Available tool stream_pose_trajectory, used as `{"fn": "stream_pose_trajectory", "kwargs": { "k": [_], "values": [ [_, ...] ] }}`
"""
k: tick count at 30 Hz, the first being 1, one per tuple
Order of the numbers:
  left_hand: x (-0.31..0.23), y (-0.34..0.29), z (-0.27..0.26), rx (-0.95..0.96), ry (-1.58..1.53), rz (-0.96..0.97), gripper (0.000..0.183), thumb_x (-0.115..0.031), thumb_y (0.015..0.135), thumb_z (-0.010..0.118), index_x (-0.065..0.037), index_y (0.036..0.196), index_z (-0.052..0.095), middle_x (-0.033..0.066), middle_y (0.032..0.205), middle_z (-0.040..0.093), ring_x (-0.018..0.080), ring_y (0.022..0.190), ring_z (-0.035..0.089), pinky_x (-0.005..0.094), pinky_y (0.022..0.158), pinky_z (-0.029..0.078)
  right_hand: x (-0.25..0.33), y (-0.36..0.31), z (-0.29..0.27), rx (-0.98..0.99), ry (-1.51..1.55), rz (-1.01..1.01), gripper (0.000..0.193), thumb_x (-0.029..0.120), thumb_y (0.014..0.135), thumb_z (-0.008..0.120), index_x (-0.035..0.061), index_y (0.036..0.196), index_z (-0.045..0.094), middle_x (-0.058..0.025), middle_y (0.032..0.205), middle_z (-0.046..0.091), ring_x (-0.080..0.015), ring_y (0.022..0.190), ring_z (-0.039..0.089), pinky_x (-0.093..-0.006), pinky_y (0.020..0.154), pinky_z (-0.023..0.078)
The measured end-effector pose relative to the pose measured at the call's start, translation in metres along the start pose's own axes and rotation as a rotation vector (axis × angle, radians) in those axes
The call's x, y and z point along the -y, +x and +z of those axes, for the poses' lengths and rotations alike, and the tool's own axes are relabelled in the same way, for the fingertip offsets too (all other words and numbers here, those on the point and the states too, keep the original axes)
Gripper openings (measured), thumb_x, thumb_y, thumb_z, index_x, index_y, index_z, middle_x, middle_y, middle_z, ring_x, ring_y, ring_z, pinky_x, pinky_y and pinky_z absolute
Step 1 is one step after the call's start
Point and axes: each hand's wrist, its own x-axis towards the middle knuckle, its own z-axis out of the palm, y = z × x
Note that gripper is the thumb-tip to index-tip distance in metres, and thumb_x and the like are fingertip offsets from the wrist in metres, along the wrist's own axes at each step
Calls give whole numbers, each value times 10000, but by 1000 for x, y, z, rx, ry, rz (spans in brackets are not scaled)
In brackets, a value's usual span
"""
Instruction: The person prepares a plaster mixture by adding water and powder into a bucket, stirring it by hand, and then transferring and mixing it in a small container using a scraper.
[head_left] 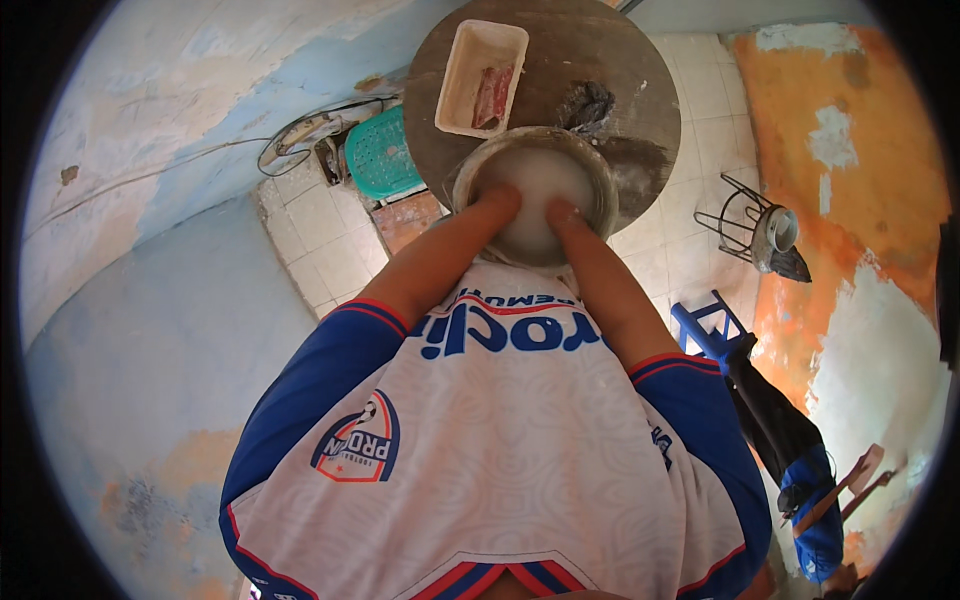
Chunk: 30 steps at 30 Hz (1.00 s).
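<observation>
Down in one round basin (607, 180), my two hands, left hand (507, 198) and right hand (562, 212), sink into cloudy water (545, 172), so I can't tell whether either is open, closed or gripping anything. The basin overlaps the near edge of one round table (570, 45). Beyond it lie one pale tray (455, 72) holding a red piece (492, 95), and one crumpled dark wad (588, 106). One green stool (380, 155) stands left of the table.

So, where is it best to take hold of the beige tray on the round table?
Probably grip the tray by its long left rim, coming from the left: that straight edge is exposed, while its near end lies close to the basin.
</observation>
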Motion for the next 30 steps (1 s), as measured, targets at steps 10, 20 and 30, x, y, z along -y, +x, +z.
{"fn": "stream_pose_trajectory", "kwargs": {
  "k": [10,20,30],
  "values": [
    [-6,3,-48,144,-210,-92,348,-261,739,715,-16,982,765,221,1041,725,371,941,706,458,884,550,1,13,-37,-72,-143,-109,329,218,904,527,0,1034,736,-259,1121,695,-399,929,707,-500,921,510],
    [2,5,-13,314,-127,3,287,-234,767,688,-55,974,776,194,1073,735,355,982,713,455,888,553,54,-56,-103,-122,1037,345,927,491,887,686,-44,1542,308,-250,1554,406,-324,1460,376,-444,1031,476],
    [-15,-23,-54,299,133,152,246,-197,810,672,-92,997,792,148,1080,747,325,1026,710,453,899,549,38,-48,-60,-422,327,29,729,115,807,696,-53,1457,411,-280,1340,582,-388,1273,561,-443,1073,457]
  ]
}}
